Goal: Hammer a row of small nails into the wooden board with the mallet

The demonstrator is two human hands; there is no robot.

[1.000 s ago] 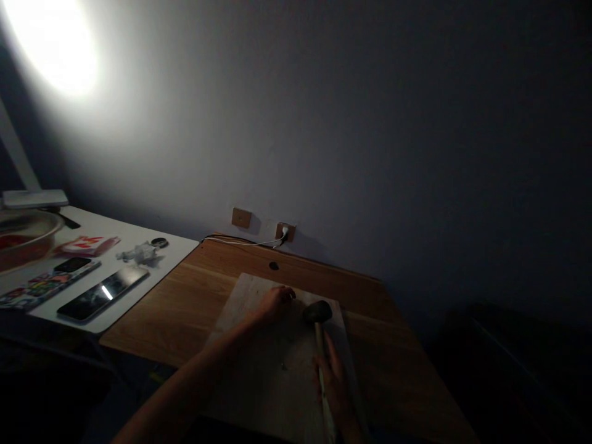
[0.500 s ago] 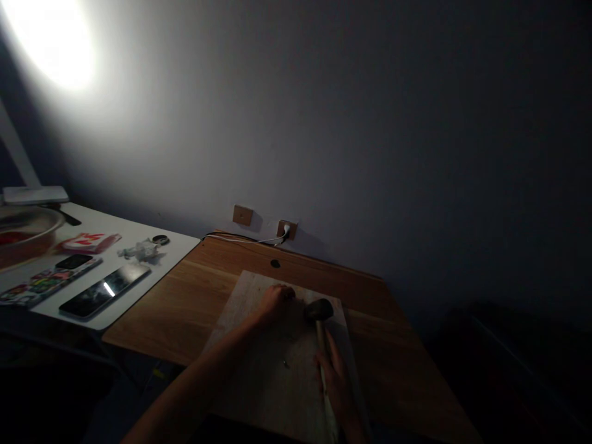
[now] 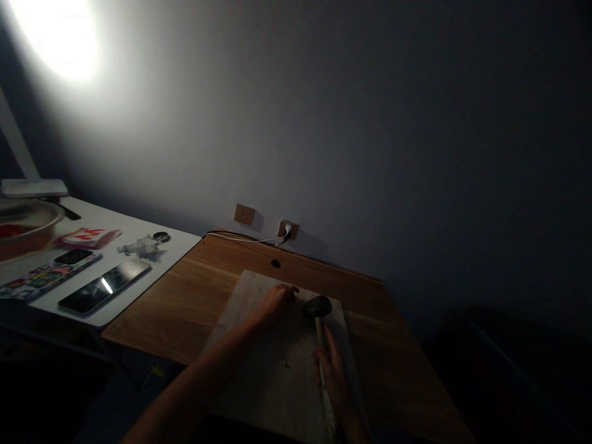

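My right hand (image 3: 333, 370) is wrapped round the light handle of a mallet (image 3: 317, 306). The mallet's dark head is at the far end of the handle, over the right side of a pale wooden board (image 3: 250, 290). To its left, my left hand (image 3: 279, 297) rests at the board's far part with its fingers curled in. Shadow hides whatever those fingers may hold. A small shiny metal piece (image 3: 285, 364) lies on the board between my forearm and the mallet handle, and tiny dark bits near it are too dim to name.
The board lies on a brown wooden table (image 3: 180, 290). At left, a white table (image 3: 124, 225) bears a tablet-like device (image 3: 105, 287), a smartphone (image 3: 74, 256), a crumpled clear wrapper (image 3: 143, 246), a red-and-white packet (image 3: 87, 237) and a clear bowl (image 3: 58, 216). Cables (image 3: 240, 239) run to a wall socket (image 3: 295, 231).
The mallet head has shifted very slightly left and up, still in my right hand. My left hand stays in nearly the same spot, its fingers moved a little.
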